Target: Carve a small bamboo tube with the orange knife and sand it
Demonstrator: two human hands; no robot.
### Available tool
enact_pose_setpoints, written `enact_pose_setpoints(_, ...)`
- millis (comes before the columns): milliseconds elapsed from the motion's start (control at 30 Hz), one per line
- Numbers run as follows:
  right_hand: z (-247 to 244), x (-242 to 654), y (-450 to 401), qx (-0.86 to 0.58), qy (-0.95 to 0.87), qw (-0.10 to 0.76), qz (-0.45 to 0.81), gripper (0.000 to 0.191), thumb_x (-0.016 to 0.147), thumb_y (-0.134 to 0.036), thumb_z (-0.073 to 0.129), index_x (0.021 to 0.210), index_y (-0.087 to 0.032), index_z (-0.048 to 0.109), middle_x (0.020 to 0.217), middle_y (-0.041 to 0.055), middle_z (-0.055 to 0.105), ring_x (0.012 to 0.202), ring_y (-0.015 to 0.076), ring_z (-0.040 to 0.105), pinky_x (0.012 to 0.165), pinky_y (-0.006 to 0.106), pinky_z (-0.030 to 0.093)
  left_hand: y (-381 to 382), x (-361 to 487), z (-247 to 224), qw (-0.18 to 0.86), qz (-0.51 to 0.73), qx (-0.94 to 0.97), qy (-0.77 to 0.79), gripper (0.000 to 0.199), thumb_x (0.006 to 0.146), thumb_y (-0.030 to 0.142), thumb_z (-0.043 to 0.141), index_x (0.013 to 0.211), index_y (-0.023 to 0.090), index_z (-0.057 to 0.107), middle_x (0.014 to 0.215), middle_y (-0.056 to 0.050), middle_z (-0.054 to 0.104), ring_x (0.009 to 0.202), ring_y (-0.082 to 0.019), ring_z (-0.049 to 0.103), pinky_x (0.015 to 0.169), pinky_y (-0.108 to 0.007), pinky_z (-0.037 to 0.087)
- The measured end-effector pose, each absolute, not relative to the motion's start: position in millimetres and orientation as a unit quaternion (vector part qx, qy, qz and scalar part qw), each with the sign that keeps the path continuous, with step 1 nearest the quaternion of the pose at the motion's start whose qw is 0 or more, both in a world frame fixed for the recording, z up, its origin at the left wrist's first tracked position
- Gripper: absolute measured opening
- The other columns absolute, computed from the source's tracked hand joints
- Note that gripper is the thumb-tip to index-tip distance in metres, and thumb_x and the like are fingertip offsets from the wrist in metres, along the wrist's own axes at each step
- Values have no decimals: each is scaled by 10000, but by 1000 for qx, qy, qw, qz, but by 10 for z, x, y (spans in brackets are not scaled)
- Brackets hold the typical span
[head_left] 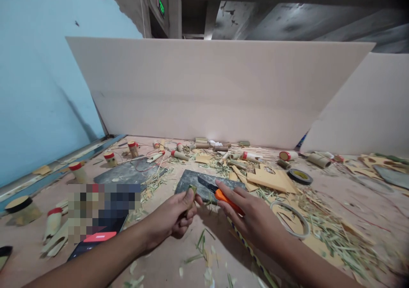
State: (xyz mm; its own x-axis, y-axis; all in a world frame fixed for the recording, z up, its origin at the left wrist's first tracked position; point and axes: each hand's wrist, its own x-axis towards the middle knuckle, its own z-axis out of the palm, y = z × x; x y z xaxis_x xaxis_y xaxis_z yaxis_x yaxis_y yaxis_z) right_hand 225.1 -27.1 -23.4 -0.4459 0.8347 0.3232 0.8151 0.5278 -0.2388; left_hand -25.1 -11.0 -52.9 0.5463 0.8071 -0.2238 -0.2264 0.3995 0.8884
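My left hand is closed on a small greenish piece of bamboo, its tip showing above the thumb. In my right hand is a utility knife with an orange handle, the index finger stretched along its top. The knife's dark blade points up and left, toward the bamboo piece but apart from it. Beneath and beyond both hands lies a dark slab on the table. Green shavings are scattered in front of me.
A phone, partly pixelated, lies at left near bamboo tubes with red ends. To the right are black tape, a pale tape roll, cut yellow card and heaped shavings. A white panel stands behind.
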Motion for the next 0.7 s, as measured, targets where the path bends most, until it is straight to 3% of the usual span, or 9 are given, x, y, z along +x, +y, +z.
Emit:
enact_pose_setpoints(100, -227, 2260, -274, -488, -845, 214, 43, 497, 1091, -436, 391, 1549, -263, 475, 967, 77, 669, 758, 214, 681, 686, 329, 538, -103, -275, -471, 814, 328, 364, 312, 507, 996, 621, 512, 1055, 135, 642, 739, -7, 608, 529, -79, 551, 440, -156, 383)
enact_pose_setpoints(167, -224, 2269, -271, -488, -843, 222, 45, 502, 1089, -432, 397, 1550, -251, 475, 968, 80, 673, 769, 219, 684, 697, 334, 539, -102, -274, -427, 829, 333, 330, 305, 536, 1040, 564, 450, 1133, 80, 659, 978, -145, 728, 779, -178, 728, 617, -234, 561)
enact_pose_setpoints(267, -218, 2280, -260, -488, -841, 231, 43, 506, 1084, -431, 411, 1548, -240, 479, 950, 79, 678, 783, 228, 688, 705, 334, 537, -99, -264, -383, 840, 336, 290, 312, 579, 1061, 520, 423, 1261, 18, 630, 1268, -255, 692, 1093, -280, 729, 931, -355, 588)
enact_pose_setpoints(333, -214, 2283, -253, -491, -839, 232, 40, 507, 1082, -431, 419, 1546, -239, 483, 929, 75, 677, 780, 231, 688, 695, 332, 532, -96, -262, -379, 845, 334, 276, 314, 586, 1056, 510, 442, 1291, 2, 616, 1303, -268, 679, 1145, -305, 714, 983, -377, 572)
enact_pose_setpoints(467, -222, 2281, -253, -495, -839, 224, 40, 515, 1082, -435, 412, 1548, -227, 481, 914, 76, 673, 766, 235, 683, 683, 339, 530, -97, -272, -414, 844, 339, 287, 299, 470, 1045, 431, 476, 1242, 30, 623, 1182, -240, 726, 1001, -306, 758, 859, -380, 616)
enact_pose_setpoints(600, -246, 2279, -258, -497, -838, 220, 45, 509, 1083, -446, 405, 1551, -261, 475, 977, 81, 685, 798, 239, 690, 697, 348, 539, -120, -279, -420, 827, 384, 303, 279, 190, 978, 187, 548, 1140, 111, 611, 919, -90, 718, 652, -142, 684, 566, -228, 547)
enact_pose_setpoints(700, -244, 2270, -268, -490, -843, 212, 58, 500, 1083, -440, 400, 1547, -274, 482, 979, 78, 681, 798, 235, 691, 707, 352, 548, -155, -272, -389, 810, 396, 337, 273, 255, 926, 90, 609, 1174, 147, 591, 932, -48, 683, 669, -98, 644, 540, -173, 486)
